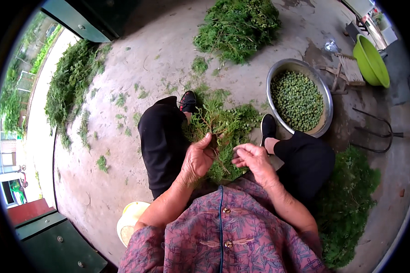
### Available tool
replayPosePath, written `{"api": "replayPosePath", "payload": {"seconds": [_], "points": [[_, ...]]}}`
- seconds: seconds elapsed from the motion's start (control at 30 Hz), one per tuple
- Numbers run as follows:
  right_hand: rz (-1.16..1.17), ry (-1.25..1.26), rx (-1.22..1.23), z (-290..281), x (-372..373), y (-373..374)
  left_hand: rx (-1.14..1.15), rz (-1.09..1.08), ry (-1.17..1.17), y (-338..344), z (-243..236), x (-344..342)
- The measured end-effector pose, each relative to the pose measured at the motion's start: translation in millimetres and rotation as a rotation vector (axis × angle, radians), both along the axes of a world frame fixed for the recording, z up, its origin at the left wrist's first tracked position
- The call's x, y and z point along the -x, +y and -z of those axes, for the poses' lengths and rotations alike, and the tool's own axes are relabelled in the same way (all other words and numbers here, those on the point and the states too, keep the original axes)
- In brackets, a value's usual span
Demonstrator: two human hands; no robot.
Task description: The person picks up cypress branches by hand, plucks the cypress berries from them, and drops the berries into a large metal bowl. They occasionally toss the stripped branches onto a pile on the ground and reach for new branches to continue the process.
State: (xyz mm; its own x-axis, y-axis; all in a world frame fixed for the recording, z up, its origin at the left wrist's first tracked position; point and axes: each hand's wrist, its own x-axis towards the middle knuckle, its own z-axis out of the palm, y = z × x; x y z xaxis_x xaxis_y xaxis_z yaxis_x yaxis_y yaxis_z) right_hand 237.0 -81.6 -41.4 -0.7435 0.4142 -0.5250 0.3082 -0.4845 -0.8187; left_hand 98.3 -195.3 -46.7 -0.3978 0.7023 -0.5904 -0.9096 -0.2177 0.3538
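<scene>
Between my knees, my left hand is closed on a leafy evergreen branch with flat, scale-like sprays and a brownish stem. My right hand is just right of the branch, its fingers curled together; whatever they may hold is hidden. Loose green sprigs lie beneath and between both hands. Beyond my right foot stands a round metal basin, with many small round green cones or berries inside.
Cut greenery lies in a far heap, a left heap and a right heap. A small wooden stool and a lime-green tub stand at far right. Near my left elbow is a pale yellow container.
</scene>
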Motion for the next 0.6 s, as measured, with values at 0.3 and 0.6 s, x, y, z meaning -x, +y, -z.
{"api": "replayPosePath", "payload": {"seconds": [0.3, 0.6], "points": [[0.229, 0.136, 0.006, 4.6, 33.3, 29.8, 0.018, 0.044, 0.082, -1.1, -3.3, -3.8], [-0.041, -0.039, -0.279, 3.6, 29.5, 24.9, 0.141, 0.1, 0.156, -3.4, -10.7, -8.7]]}}
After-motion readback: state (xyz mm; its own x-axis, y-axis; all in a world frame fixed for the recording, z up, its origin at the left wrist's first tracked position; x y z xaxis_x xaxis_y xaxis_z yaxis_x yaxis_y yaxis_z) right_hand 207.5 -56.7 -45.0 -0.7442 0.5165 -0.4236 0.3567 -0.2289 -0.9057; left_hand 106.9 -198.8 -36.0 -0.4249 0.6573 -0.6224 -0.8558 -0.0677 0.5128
